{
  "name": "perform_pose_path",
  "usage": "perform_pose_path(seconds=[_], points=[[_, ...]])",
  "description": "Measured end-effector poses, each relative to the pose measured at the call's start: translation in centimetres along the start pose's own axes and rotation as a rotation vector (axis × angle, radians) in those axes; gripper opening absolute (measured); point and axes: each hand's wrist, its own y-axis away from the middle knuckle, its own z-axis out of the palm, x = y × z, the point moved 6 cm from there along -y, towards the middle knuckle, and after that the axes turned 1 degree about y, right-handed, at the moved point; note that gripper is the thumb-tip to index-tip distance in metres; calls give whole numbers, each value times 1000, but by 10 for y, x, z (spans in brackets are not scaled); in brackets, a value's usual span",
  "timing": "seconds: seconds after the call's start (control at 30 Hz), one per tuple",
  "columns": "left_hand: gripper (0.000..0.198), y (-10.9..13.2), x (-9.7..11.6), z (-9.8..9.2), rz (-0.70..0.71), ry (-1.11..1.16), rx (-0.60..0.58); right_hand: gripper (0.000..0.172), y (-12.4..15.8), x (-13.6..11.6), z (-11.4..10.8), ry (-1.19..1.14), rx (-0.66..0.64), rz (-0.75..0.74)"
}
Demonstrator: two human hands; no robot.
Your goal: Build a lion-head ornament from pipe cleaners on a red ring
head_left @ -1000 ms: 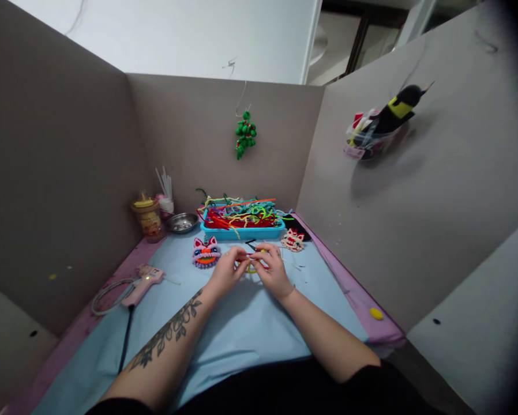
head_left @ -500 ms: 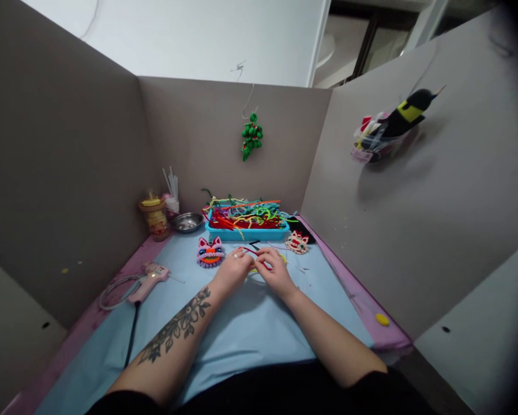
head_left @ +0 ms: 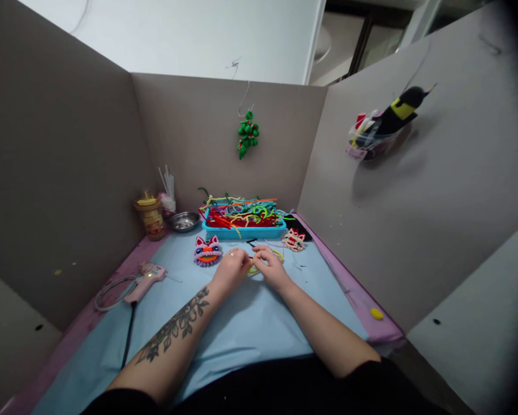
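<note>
My left hand [head_left: 232, 270] and my right hand [head_left: 271, 270] meet over the blue cloth, fingertips pinched close together. Between them runs a short bit of red pipe cleaner [head_left: 251, 257], mostly hidden by the fingers. A yellow pipe cleaner loop [head_left: 280, 255] lies on the cloth behind and beneath the hands. Left of my left hand sits a purple and orange animal face made of pipe cleaners [head_left: 207, 252]. A cream and red face [head_left: 294, 240] lies beyond my right hand. Small black strips [head_left: 251, 242] rest just past the fingertips.
Behind the hands stands a blue tray [head_left: 246, 233] heaped with colourful pipe cleaners. At left are a pink glue gun [head_left: 145, 283] with its cord, a metal bowl [head_left: 184, 221] and a lidded cup [head_left: 150, 219]. Grey panels enclose the table; a green ornament [head_left: 248, 135] hangs at the back.
The red pipe cleaner, earlier showing as a curve above and between the fingers, is now mostly hidden. The hands stay close together. The whole view has shifted slightly.
</note>
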Motion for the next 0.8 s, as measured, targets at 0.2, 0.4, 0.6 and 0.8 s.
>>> perform_pose_path(seconds=[0.2,0.4,0.6,0.8], points=[[19,1,-19,-2,-213,279,16,9,5,-23,-8,171,71,-259],[20,1,-17,-1,-210,324,7,14,9,-26,-8,276,85,-329],[19,1,-12,-2,-192,324,-34,16,11,-30,-7,332,71,-374],[18,1,-12,-1,-190,290,-26,17,12,-32,-6,362,70,-377]])
